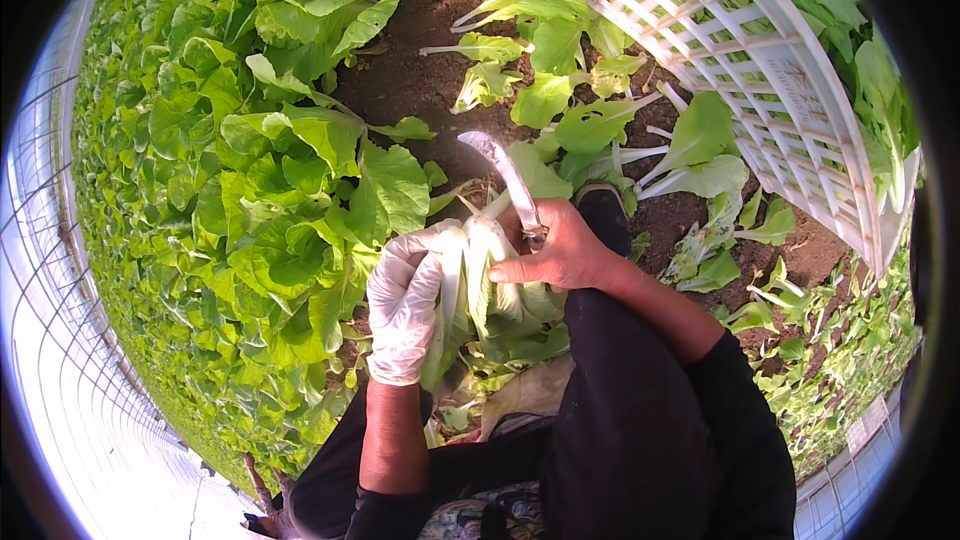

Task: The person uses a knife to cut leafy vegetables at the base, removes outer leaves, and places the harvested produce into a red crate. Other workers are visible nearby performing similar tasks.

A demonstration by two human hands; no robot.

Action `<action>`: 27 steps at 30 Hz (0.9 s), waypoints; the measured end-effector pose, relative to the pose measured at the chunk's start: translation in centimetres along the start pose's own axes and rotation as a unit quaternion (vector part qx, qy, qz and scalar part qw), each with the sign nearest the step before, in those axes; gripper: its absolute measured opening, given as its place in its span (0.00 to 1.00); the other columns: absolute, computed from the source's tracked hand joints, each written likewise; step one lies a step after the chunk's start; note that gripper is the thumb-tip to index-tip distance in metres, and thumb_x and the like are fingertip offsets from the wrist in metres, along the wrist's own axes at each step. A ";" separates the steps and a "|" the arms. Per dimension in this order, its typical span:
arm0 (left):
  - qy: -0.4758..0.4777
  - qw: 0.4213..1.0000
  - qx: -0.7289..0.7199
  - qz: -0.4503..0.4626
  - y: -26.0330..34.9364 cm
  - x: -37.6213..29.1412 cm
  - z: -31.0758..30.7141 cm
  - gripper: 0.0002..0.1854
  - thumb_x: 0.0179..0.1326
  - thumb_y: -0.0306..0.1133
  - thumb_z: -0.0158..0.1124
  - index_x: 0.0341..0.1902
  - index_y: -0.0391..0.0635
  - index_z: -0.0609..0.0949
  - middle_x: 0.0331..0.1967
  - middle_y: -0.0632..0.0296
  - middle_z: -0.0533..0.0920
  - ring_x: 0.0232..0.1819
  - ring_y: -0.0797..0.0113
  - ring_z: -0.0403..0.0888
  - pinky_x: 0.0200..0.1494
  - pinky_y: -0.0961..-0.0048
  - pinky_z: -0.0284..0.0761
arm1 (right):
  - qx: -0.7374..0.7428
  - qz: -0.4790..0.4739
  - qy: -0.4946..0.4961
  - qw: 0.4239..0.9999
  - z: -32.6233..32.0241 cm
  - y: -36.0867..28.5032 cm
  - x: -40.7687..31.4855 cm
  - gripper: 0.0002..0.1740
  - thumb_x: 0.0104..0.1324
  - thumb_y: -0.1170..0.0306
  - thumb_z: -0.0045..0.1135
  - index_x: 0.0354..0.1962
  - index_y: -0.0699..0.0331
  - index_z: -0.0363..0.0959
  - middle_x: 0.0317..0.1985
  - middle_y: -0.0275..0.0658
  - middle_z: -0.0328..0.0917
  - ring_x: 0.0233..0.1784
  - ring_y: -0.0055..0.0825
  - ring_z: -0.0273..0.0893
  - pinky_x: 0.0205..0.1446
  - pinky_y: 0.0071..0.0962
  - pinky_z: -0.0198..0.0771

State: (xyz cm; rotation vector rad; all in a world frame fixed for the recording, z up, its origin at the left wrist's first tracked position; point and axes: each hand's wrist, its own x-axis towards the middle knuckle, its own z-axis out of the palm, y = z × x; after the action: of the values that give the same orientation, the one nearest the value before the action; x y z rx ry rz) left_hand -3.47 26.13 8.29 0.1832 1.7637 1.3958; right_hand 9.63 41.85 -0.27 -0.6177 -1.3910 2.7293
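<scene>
Between my hands is a leafy green plant (480, 262) with white stalks, its cut base pointing up and its leaves hanging down. My left hand (407, 298), in a thin white glove, grips the stalks on the left side. Bare, my right hand (559, 251) holds a small curved knife (504, 169) whose blade points up and to the left; the thumb of that hand lies against the stalks. Most of the knife's handle is hidden by the fingers.
A white plastic crate (772, 82) holding leafy greens stands at the upper right. Loose leaves (592, 124) lie on the brown soil (390, 86) beside it. Dense growing greens (277, 165) fill the left side. A dark shoe (602, 214) shows behind my right hand.
</scene>
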 end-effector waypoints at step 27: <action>-0.211 0.917 0.282 -0.187 2.3 2.2 4.0 0.26 0.46 0.24 0.75 0.50 0.38 0.75 0.42 0.64 0.79 0.46 0.75 0.77 0.51 0.74 0.75 | -0.374 -0.093 0.234 0.892 -4.4 2.4 1.5 0.14 0.67 0.64 0.63 0.38 0.70 0.78 0.25 0.44 0.77 0.27 0.35 0.76 0.34 0.33 0.70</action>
State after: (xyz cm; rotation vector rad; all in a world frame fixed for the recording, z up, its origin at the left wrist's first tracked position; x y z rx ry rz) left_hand -2.91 31.14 9.07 0.4006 1.6717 0.4991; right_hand 10.20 44.10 -4.94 -1.0015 -2.1651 1.6531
